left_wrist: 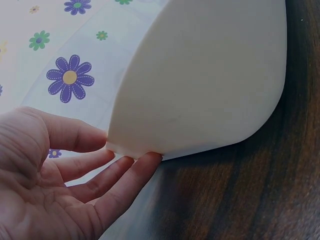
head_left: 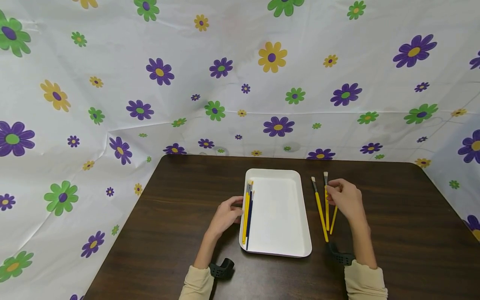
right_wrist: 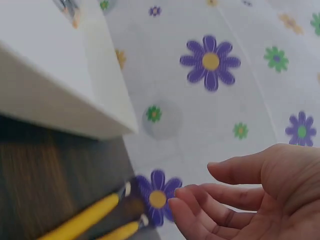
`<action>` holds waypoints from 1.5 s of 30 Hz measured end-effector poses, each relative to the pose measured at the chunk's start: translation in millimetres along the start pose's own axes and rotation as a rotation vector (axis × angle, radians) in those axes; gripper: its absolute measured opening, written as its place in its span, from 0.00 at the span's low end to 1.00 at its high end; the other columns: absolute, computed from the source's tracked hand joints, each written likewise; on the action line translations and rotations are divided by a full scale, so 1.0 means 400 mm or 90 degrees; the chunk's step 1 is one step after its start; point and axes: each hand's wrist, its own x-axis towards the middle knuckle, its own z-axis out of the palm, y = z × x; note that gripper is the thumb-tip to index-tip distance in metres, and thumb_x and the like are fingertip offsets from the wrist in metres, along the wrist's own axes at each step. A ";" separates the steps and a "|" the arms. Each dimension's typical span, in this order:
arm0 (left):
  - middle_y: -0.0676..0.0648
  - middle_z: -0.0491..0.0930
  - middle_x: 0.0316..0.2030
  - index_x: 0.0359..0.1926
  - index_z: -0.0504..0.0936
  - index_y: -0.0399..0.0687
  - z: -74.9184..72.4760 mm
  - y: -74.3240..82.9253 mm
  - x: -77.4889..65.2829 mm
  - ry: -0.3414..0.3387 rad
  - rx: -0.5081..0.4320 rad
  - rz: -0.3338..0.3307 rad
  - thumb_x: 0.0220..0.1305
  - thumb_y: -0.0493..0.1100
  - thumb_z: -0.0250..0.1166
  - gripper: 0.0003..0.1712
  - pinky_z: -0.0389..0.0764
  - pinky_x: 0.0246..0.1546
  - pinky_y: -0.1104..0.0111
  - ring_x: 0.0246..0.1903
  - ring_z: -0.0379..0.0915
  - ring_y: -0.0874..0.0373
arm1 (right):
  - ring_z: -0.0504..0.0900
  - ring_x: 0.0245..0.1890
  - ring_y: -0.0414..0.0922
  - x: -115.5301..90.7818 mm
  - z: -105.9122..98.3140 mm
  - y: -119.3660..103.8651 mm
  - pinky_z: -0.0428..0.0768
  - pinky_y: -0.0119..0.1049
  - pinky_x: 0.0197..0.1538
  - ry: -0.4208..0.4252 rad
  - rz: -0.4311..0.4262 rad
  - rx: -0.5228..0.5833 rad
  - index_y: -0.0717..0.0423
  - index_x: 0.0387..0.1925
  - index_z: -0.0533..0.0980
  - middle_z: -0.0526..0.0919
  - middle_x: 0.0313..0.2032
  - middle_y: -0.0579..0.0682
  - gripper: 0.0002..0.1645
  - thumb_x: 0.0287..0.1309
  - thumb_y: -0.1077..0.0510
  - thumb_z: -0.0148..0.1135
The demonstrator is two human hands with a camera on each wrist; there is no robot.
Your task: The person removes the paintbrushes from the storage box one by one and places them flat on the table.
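A white rectangular tray (head_left: 279,212) lies on the table, with yellow and dark blue paintbrushes (head_left: 248,214) along its left inner side. My left hand (head_left: 226,215) is at the tray's left edge; in the left wrist view its thumb and fingertips touch the outer wall (left_wrist: 200,75), fingers fairly straight. To the right of the tray lie three yellow-handled paintbrushes (head_left: 320,210), bristles pointing away from me. My right hand (head_left: 346,199) hovers over the middle and right ones, partly hiding them. In the right wrist view its fingers are loosely bent, with a gap below the thumb and nothing held.
The dark wooden table (head_left: 180,233) has its far edge close to a flower-patterned sheet (head_left: 240,104) that hangs behind and to the sides. Black wrist mounts (head_left: 222,268) sit beside both beige sleeves (head_left: 364,281).
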 end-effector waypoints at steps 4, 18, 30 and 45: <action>0.34 0.78 0.60 0.67 0.76 0.32 0.000 -0.003 0.001 0.003 0.000 -0.001 0.66 0.33 0.59 0.28 0.88 0.40 0.59 0.43 0.83 0.49 | 0.86 0.28 0.47 -0.004 0.018 -0.034 0.87 0.32 0.34 -0.004 -0.014 0.018 0.77 0.57 0.74 0.83 0.31 0.62 0.21 0.75 0.61 0.57; 0.32 0.77 0.62 0.66 0.76 0.32 0.001 -0.003 -0.006 0.004 -0.006 0.005 0.65 0.33 0.60 0.28 0.88 0.40 0.57 0.45 0.83 0.45 | 0.85 0.35 0.36 -0.025 0.054 -0.107 0.86 0.29 0.39 0.037 -0.023 0.120 0.72 0.65 0.70 0.81 0.50 0.70 0.27 0.74 0.58 0.61; 0.34 0.77 0.62 0.67 0.76 0.33 0.002 -0.008 0.003 0.000 -0.006 0.000 0.65 0.34 0.61 0.28 0.88 0.40 0.58 0.45 0.83 0.49 | 0.87 0.39 0.44 -0.048 0.112 -0.168 0.86 0.30 0.42 -0.004 -0.034 0.141 0.72 0.65 0.70 0.79 0.50 0.67 0.28 0.69 0.63 0.65; 0.32 0.78 0.60 0.67 0.75 0.31 0.002 -0.001 -0.001 0.005 -0.008 0.005 0.66 0.33 0.62 0.28 0.89 0.39 0.57 0.45 0.83 0.45 | 0.86 0.47 0.60 -0.055 0.227 -0.184 0.88 0.40 0.45 -0.048 -0.009 0.113 0.69 0.63 0.71 0.79 0.55 0.70 0.28 0.65 0.64 0.68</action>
